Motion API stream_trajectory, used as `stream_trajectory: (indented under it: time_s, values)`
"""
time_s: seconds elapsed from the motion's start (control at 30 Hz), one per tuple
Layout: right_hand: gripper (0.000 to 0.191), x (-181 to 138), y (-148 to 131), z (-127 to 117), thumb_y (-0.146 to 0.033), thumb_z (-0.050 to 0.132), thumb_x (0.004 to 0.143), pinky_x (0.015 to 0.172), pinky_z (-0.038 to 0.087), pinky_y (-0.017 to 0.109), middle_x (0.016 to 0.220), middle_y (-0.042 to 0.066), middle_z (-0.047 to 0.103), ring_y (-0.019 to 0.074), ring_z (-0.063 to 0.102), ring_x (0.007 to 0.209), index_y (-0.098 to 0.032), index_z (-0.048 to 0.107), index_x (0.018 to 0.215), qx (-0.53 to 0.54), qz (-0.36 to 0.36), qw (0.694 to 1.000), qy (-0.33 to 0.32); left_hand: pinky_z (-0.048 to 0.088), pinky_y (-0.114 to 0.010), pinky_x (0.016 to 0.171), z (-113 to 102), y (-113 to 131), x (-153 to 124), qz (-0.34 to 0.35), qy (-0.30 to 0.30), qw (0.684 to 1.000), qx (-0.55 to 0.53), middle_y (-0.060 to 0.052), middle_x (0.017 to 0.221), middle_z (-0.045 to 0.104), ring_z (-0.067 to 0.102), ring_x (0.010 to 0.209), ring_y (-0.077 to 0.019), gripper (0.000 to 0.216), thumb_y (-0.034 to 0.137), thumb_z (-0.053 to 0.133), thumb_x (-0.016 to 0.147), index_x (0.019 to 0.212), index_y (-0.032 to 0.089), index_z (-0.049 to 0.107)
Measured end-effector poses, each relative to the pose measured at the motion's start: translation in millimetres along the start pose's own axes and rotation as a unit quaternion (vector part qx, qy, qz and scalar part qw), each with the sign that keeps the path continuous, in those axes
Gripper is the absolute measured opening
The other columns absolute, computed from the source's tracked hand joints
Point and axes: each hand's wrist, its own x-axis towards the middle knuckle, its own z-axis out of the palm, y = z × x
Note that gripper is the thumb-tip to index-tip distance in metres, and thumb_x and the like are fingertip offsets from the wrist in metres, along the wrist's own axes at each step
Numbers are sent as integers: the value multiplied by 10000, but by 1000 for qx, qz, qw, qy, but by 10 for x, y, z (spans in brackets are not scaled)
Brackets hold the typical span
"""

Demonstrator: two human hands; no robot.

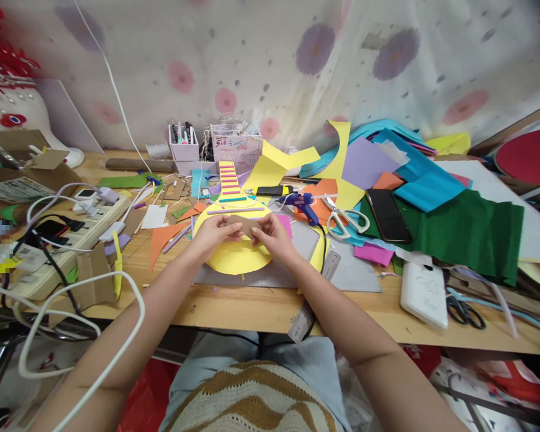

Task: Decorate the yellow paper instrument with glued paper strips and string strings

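Note:
Between my two hands is a small brown piece of cardboard (pixel 242 225), pinched at its left end by my left hand (pixel 216 235) and at its right end by my right hand (pixel 272 235). Both hands are closed on it. Right beneath lies a yellow guitar-shaped paper craft (pixel 238 262), its neck striped with pink strips and pointing away from me. A purple strip (pixel 235 210) crosses its body just beyond my fingers. My hands and the cardboard cover the middle of the body.
A blue glue gun (pixel 303 204), white-handled scissors (pixel 347 219) and a phone (pixel 388 216) lie to the right, by green felt (pixel 468 231). A metal ruler (pixel 315 297) overhangs the front edge. Left are a power strip (pixel 92 222), loose cables and paper scraps.

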Motion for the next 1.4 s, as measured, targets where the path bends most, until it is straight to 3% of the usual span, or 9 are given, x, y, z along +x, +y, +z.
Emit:
stream_trajectory:
  time_s: [0.1,0.27,0.37,0.53,0.73,1.13,1.4]
  values:
    - [485,-11,-31,42,-543,682,652,486,489,248,683,-49,595,130,638,563,-232,332,778,46,-3,999,9,517,-248,629,22,56,-6,26,-17,1000,-7,13,692,616,612,633,-109,348,267,806,522,763,133,593]
    - [486,-13,-62,29,-576,671,652,452,476,222,629,-54,598,121,632,529,-223,355,759,57,-2,998,12,503,-248,591,46,68,4,75,-10,992,106,-17,732,628,602,677,-136,335,374,759,576,734,130,593]
    - [481,-3,-66,-5,-578,675,641,446,458,214,617,-52,597,106,607,497,-215,377,745,40,1,999,18,515,-266,607,89,43,6,66,-11,990,121,-23,763,635,620,733,-160,270,331,716,631,765,131,591]
    - [488,6,-77,-42,-598,681,609,446,436,224,610,-45,581,98,568,473,-207,407,711,3,4,999,36,510,-271,591,162,22,39,50,10,991,122,-1,692,611,612,636,-137,148,240,645,713,712,143,533]
    - [439,-3,-121,-77,-593,658,641,460,412,233,532,-35,552,96,517,458,-198,466,671,-40,-6,998,39,516,-302,621,159,51,54,35,5,989,143,15,565,574,595,529,-130,181,185,600,769,640,154,477]
    - [337,56,-274,-82,-509,602,732,473,368,218,528,-43,512,90,497,476,-197,481,699,-142,-44,989,-12,521,-295,621,27,184,-14,4,-6,989,147,-21,556,619,620,538,-136,235,236,675,743,640,141,486]
    - [310,-21,-315,-531,-492,589,743,472,381,228,580,-23,543,98,505,497,-190,520,739,-204,-40,977,47,403,-195,443,-363,379,13,72,71,987,124,60,479,452,470,398,-66,256,289,596,781,630,153,440]
